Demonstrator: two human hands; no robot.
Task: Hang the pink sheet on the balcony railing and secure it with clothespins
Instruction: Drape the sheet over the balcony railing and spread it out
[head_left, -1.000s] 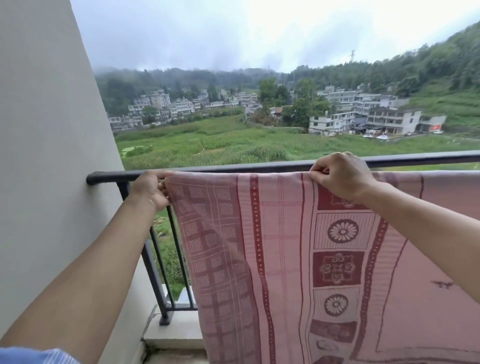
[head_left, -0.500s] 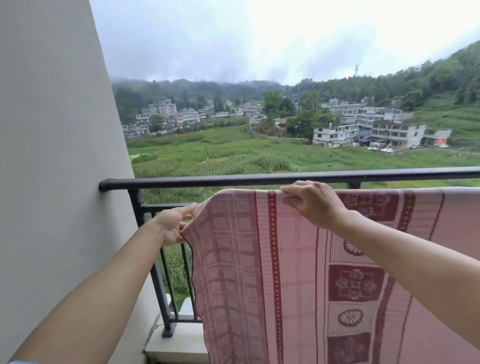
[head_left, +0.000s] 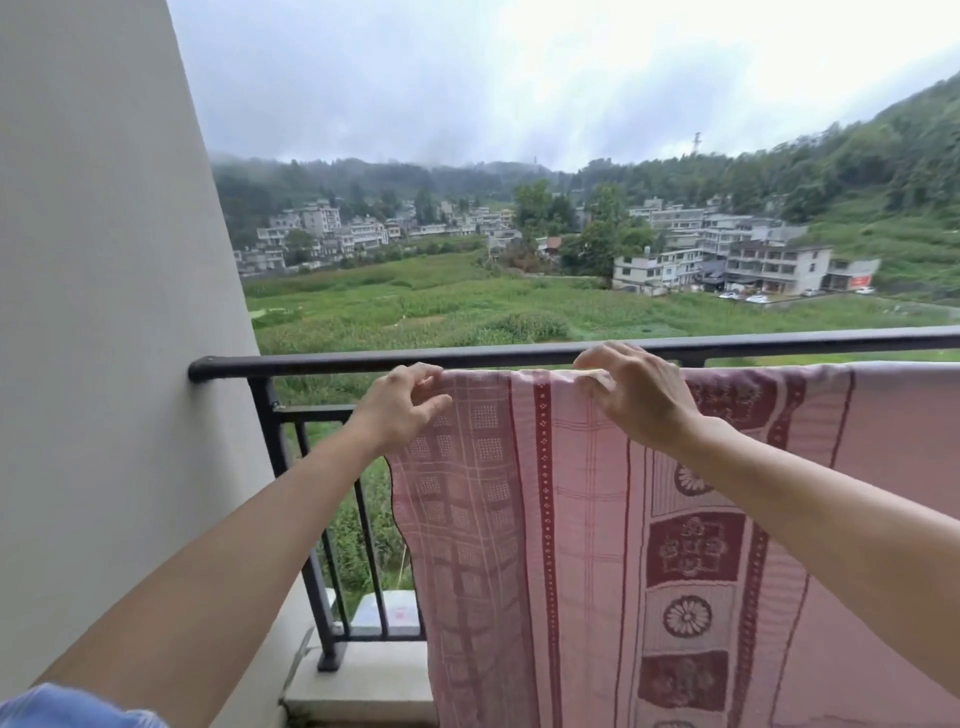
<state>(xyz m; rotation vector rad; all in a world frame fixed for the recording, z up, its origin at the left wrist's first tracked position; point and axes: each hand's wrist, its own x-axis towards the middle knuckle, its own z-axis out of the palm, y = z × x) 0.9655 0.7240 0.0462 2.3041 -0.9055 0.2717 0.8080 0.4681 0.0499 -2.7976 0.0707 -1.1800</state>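
Bare forearms, light-blue sleeve (head_left: 78, 706)

The pink sheet (head_left: 571, 519) carries dark red patterning — a check grid of small dotted squares at its left side, a red stripe of pale diamonds, then a column of maroon panels with white flower medallions. Its far right is plain pink. The balcony railing (head_left: 322, 361) is black, the wall (head_left: 104, 312) pale grey-white, the sleeve (head_left: 67, 709) light blue.

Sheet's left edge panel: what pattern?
Pink sheet: dark red checks with dotted squares, clearest in the head view.
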